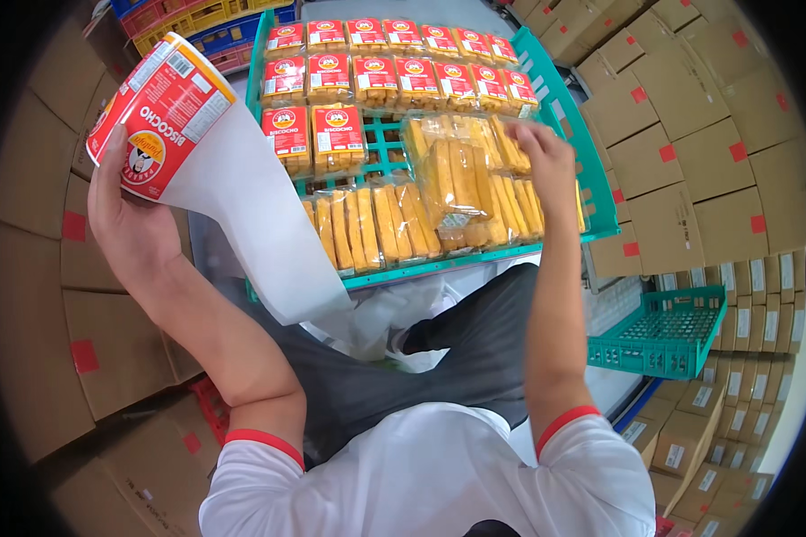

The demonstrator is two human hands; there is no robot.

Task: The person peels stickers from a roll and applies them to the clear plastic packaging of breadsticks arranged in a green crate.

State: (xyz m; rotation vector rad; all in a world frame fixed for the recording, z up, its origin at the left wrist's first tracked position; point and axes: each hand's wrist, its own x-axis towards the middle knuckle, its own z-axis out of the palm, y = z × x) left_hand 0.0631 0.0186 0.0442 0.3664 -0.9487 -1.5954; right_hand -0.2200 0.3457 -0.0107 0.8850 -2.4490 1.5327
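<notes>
My left hand [131,215] grips a roll of red and white printed labels [154,121]. A long strip of white backing paper [242,221] hangs from the roll down towards my lap. My right hand [547,151] is raised over the right side of a green plastic crate [443,258], its fingers curled and slightly blurred; whether they pinch anything is unclear. Below and beside it lie clear packs of bread sticks without front labels [376,225], one pack [458,181] resting on top of others. Red-labelled packs [376,77] stand in rows across the crate's far part.
Brown cartons [678,141] with red stickers are stacked on the right, and more cartons [121,342] rise on the left. Another green crate [665,335] sits at the right. Coloured crates [208,27] are piled at the far left. White plastic [389,315] lies below the main crate.
</notes>
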